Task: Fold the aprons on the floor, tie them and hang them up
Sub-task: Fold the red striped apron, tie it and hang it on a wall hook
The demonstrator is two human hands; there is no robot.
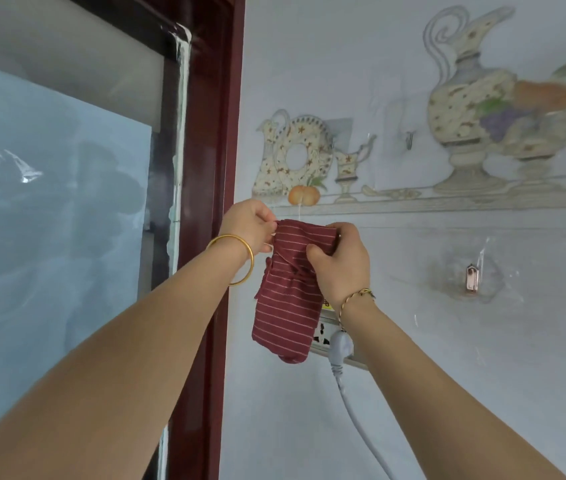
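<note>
The dark red cloth apron [285,313] with thin pale stripes is what we see held up in front of the pale tiled wall [413,393], folded into a narrow bundle that hangs straight down, with a strap of the same cloth knotted round its upper half; our left hand [248,225] pinches the top left corner of the bundle between thumb and fingers, and our right hand [340,261] grips the top right part, thumb on the front and fingers curled behind; the two hands are close together, parted only by the width of the fold; a plain gold bangle [240,258] sits on the left wrist and a thin braided cord bracelet [354,297] on the right; the lower end of the apron hangs in front of a white wall socket [323,332], hiding part of it, and just beside it a white plug [341,344] sits in the socket with its white cable [361,417] running down; a copper-coloured stick-on hook [471,278] is on the wall to the right of the hands, well apart from the apron, and a small metal hook [409,140] is higher up; to the left stands a dark red wooden window frame [219,133].
</note>
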